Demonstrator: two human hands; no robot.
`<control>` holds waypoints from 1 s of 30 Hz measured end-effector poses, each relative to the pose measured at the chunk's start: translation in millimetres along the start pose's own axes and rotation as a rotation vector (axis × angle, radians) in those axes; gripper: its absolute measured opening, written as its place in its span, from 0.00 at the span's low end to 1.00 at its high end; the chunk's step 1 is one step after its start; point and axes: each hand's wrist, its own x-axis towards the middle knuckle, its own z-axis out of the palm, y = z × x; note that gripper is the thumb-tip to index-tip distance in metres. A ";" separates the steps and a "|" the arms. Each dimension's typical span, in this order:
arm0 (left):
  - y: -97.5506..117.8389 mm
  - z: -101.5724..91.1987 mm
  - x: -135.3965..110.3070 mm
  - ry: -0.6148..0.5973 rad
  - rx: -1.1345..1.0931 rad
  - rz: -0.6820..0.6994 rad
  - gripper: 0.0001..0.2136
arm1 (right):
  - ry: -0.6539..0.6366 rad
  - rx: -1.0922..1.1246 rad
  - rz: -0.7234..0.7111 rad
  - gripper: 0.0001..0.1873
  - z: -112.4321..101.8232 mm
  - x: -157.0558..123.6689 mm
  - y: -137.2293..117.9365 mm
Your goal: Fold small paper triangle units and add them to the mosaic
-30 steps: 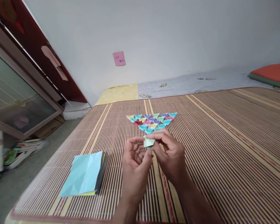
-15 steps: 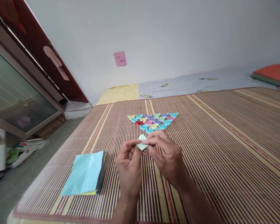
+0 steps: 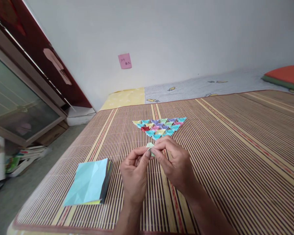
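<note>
A small pale green folded paper [image 3: 150, 145] is pinched between both hands above the striped mat. My left hand [image 3: 134, 169] grips its left side, thumb on the near face. My right hand [image 3: 173, 160] holds the right side between thumb and fingers, so much of the paper is hidden. Just beyond the fingers lie rows of small folded paper boats [image 3: 159, 125] in blue, yellow, purple, pink, green and red, set out as a triangle pointing toward me. To the left rests a stack of creased paper sheets [image 3: 88, 182], light blue on top.
The striped bamboo mat [image 3: 225, 156] covers the bed. Along the wall runs a patterned sheet [image 3: 191, 88], with a folded orange and green cloth [image 3: 286, 75] at far right. A pink note [image 3: 124, 61] is stuck on the wall. Papers and boxes [image 3: 22, 160] lie on the floor at left.
My left thumb has moved up over the pale green paper, beside the right thumb. Less of the paper shows, its lower part now folded or covered.
</note>
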 end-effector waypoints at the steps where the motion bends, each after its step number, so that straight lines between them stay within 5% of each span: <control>1: -0.3 0.5 0.0 0.009 -0.008 -0.007 0.03 | 0.006 0.004 0.008 0.10 0.6 -0.1 -0.2; 18: -2.3 0.7 2.9 0.038 -0.200 -0.157 0.11 | 0.102 0.040 0.194 0.05 9.1 -2.1 -1.3; 24: 3.9 -1.3 3.4 0.029 -0.046 -0.080 0.12 | -0.063 0.098 0.267 0.05 1.6 2.6 -1.7; 30: 8.0 -2.3 6.5 -0.160 0.042 -0.169 0.08 | -0.105 0.101 0.274 0.09 -8.6 5.5 -0.2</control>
